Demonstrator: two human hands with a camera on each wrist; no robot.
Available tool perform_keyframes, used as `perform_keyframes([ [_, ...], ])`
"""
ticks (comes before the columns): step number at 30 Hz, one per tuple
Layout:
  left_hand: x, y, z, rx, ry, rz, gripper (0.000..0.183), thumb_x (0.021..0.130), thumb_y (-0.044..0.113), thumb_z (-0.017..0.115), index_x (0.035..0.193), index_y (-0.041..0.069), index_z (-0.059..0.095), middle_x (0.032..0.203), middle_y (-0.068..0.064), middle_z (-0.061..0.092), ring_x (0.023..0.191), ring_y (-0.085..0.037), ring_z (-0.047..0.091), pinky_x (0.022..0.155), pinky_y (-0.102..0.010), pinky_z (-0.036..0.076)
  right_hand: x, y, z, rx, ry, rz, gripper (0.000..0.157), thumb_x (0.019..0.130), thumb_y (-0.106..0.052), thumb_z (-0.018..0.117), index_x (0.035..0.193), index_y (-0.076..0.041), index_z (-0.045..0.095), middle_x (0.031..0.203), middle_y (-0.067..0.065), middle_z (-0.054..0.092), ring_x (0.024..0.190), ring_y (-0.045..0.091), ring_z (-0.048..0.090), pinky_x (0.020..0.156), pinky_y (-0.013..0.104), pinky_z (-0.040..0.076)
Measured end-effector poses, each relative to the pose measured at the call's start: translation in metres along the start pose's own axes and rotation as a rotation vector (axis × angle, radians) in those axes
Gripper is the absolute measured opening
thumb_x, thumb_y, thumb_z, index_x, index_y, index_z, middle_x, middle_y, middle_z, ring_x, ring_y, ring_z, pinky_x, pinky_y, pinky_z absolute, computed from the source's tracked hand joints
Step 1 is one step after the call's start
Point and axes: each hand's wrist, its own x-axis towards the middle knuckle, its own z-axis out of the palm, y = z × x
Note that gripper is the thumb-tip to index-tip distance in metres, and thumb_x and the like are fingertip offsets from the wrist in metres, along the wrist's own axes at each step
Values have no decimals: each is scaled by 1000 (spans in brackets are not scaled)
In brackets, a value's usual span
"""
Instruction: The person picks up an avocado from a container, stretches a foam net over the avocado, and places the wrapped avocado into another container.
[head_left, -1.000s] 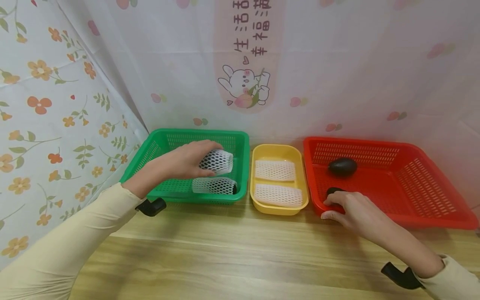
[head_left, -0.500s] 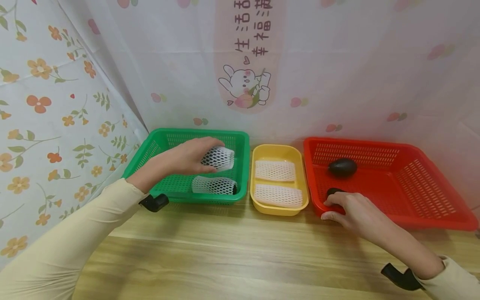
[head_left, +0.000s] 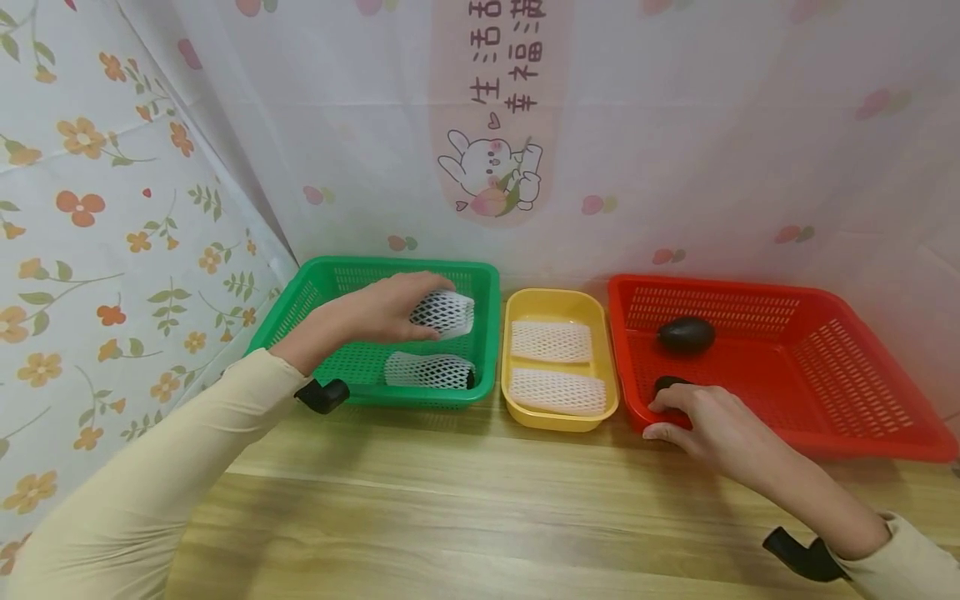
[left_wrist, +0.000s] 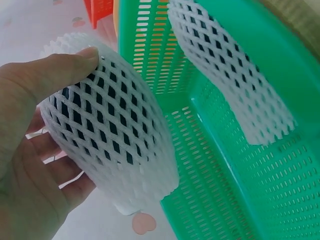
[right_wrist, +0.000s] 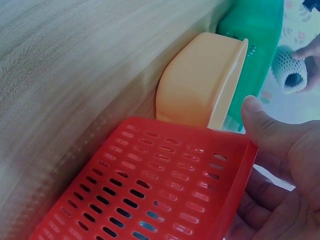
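Note:
My left hand (head_left: pixel 382 308) holds a dark avocado in a white foam net (left_wrist: pixel 117 120) above the green basket (head_left: pixel 491 350), thumb on one side and fingers on the other. Another netted avocado (head_left: pixel 429 371) lies in that basket near its front wall. At the front left corner of the red basket (head_left: pixel 817 367), my right hand (head_left: pixel 708 425) grips the rim, with the thumb outside and the fingers inside. A dark avocado (head_left: pixel 670 383) shows partly behind those fingers; whether they touch it I cannot tell. A second bare avocado (head_left: pixel 686 334) lies further back in the red basket.
Between the two baskets stands a yellow tray (head_left: pixel 558 423) with two flat white foam nets (head_left: pixel 551 342) in it. All three containers stand on a wooden table (head_left: pixel 480 517). A printed cloth (head_left: pixel 360 125) hangs close behind them, and a flowered cloth (head_left: pixel 112 250) rises at the left.
My left hand has shifted slightly to the right and up with the netted avocado. The right hand stays at the red basket's corner.

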Motion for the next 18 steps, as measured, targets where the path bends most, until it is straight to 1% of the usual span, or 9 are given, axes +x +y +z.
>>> perform_keyframes([
  [6,9,-5,1,-12,-41,-7,64,92,22,79,145,4,47,134,-10,56,115,-27,52,100,-42,45,-1,0,0,2,8,-10,25,74,-21,91,89,-13,72,76,-11,58,67,13,52,60,31,49],
  [9,12,-6,1,-3,-63,-17,63,91,22,79,144,4,48,132,-10,56,114,-27,52,99,-42,45,-1,0,1,2,15,-19,25,74,-20,91,89,-13,72,76,-11,58,67,13,52,61,32,50],
  [14,16,-8,4,11,-99,-24,60,91,20,79,141,5,50,132,-10,56,116,-28,50,102,-43,43,-2,0,1,1,18,-18,25,74,-21,91,89,-13,72,76,-11,59,67,13,53,61,32,50],
  [18,20,-10,6,31,-112,-10,57,89,16,80,137,3,52,129,-11,57,115,-29,51,101,-44,43,-2,0,1,1,19,-16,25,75,-21,91,90,-12,73,78,-10,60,67,12,53,61,33,51],
])
